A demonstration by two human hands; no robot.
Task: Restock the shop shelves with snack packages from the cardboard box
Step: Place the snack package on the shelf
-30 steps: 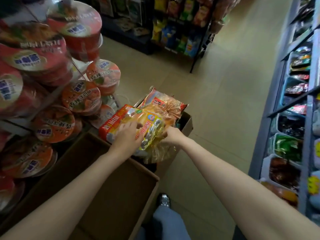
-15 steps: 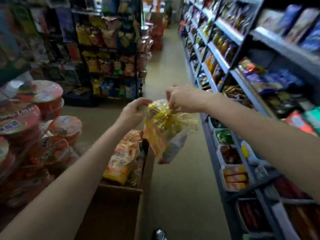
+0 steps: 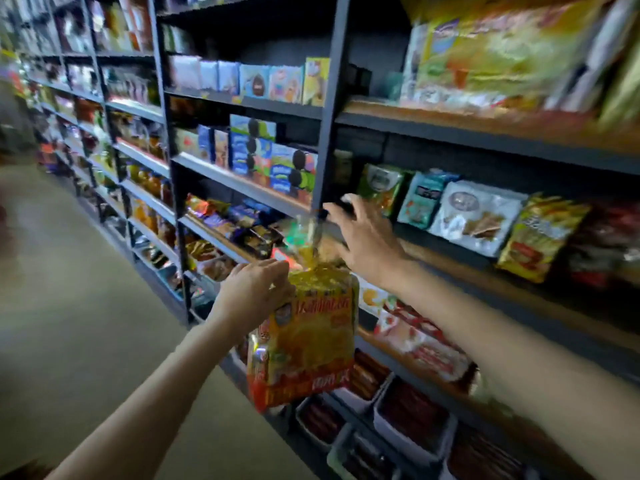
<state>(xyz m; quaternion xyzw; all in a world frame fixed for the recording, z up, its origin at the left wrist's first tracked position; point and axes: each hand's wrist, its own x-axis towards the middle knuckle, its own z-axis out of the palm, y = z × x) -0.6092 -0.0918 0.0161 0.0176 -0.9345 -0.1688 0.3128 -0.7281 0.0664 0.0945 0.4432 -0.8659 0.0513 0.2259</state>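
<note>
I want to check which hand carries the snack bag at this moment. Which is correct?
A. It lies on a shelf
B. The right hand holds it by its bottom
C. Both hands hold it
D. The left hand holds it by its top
D: the left hand pinches the gathered top of the bag, while the right hand reaches open toward the shelf.

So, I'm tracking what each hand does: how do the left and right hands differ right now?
The left hand is closed on the gathered top of the yellow-orange snack package, while the right hand is open and holds nothing. The left hand sits lower, in front of the shelving; the right hand reaches higher, to the wooden shelf edge by the dark upright post. Both are bare.
</note>
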